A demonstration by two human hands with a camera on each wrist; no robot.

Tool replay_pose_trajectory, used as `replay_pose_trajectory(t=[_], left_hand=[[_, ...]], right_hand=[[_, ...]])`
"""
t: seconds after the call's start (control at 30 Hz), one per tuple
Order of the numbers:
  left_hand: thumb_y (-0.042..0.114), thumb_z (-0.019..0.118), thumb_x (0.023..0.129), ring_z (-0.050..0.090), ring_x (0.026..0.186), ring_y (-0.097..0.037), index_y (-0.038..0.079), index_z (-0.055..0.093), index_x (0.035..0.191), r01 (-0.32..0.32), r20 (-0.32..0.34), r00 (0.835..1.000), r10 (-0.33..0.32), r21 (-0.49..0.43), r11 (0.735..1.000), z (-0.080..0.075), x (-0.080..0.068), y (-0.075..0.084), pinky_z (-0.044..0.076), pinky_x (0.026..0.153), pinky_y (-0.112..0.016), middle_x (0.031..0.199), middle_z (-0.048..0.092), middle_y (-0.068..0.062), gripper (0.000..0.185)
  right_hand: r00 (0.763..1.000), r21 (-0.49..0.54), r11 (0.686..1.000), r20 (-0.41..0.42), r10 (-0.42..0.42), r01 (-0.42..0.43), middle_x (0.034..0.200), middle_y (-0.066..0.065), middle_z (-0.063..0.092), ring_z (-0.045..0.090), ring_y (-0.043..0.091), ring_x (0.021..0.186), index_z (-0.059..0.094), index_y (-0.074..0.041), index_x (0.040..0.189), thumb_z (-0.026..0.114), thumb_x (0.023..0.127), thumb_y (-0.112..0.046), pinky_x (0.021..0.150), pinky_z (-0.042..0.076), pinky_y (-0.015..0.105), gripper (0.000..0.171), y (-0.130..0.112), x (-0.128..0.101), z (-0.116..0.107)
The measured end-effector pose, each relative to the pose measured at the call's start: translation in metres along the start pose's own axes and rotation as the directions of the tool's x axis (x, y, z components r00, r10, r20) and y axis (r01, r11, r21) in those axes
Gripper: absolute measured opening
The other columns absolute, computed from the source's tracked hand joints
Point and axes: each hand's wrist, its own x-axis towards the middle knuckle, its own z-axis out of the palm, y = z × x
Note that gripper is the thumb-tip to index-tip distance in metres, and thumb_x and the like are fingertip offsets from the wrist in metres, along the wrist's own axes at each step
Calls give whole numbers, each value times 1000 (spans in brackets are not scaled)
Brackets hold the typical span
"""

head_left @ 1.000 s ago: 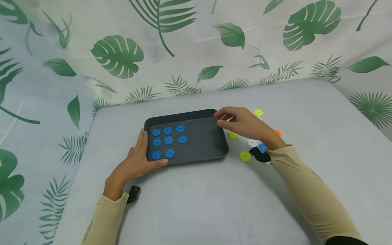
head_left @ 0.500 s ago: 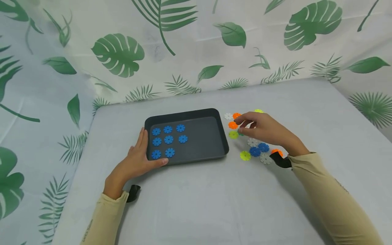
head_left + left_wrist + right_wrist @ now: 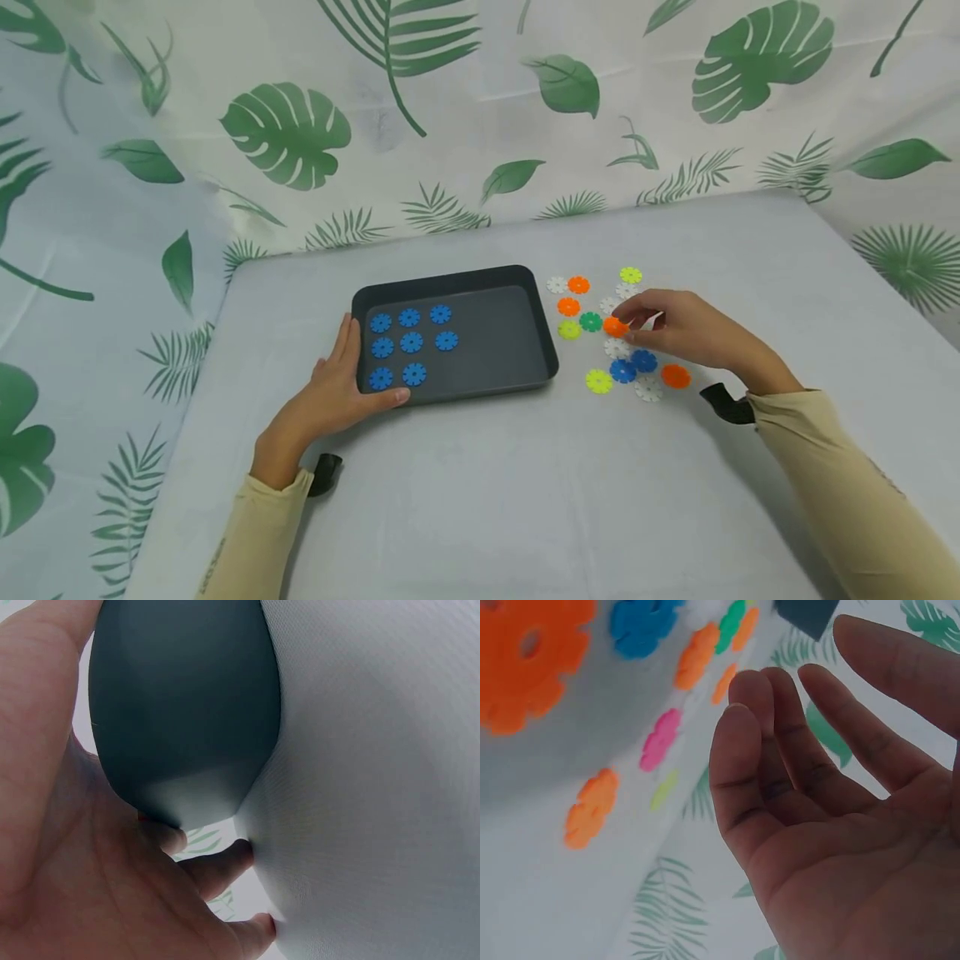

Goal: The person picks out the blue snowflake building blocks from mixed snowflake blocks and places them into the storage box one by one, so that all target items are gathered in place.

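Observation:
My left hand (image 3: pixel 333 392) lies against the near-left corner of a dark grey baking tray (image 3: pixel 498 333), fingers straight along its left side and thumb along the front rim. The left wrist view has the tray's outer wall (image 3: pixel 187 697) between thumb and fingers. Inside the tray, several blue notched plastic discs (image 3: pixel 412 342) lie in rows on its left half. To the right of the tray, my right hand (image 3: pixel 686 329) hovers over loose notched discs, its fingertips at an orange disc (image 3: pixel 616 326). In the right wrist view its fingers are loosely bent, with nothing visible between them.
Around the right hand lie white, orange, yellow-green and blue discs (image 3: pixel 643 361), with a green disc (image 3: pixel 591 322) among them. A pink disc (image 3: pixel 660 739) shows in the right wrist view. A leaf-print cloth (image 3: pixel 450 108) hangs behind the white-covered table (image 3: pixel 480 500).
My right hand has moved from the tray's right rim rightward to the loose discs, uncovering more of them. My left hand and the tray have stayed in place.

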Motion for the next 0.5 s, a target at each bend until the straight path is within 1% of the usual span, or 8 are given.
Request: replay_pose_trajectory(t=[0.17,0.33,0.5], left_hand=[[66,75,91,-6,161,-45,0,-18,167,-5,3,1000,5,6,1000,0,1,0,1,122,-73,175,-26,-15,137],[67,75,91,-5,161,-45,0,-18,167,-4,0,1000,4,10,1000,0,0,1,1,122,-73,175,-27,-15,137],[67,75,91,-7,161,-44,1,-19,167,5,5,1000,-5,9,1000,0,0,0,1,123,-73,174,-27,-15,138]], right_hand=[[999,-14,999,19,45,-45,112,6,72,64,25,105,74,3,125,76,101,-8,84,55,26,27,10,-8,0],[997,-21,999,53,47,-46,109,3,72,63,25,103,74,3,121,77,98,-5,83,55,28,24,18,-13,0],[994,-6,998,86,66,-66,110,1,71,61,24,103,74,0,119,79,97,-5,84,54,28,23,24,-16,3]])
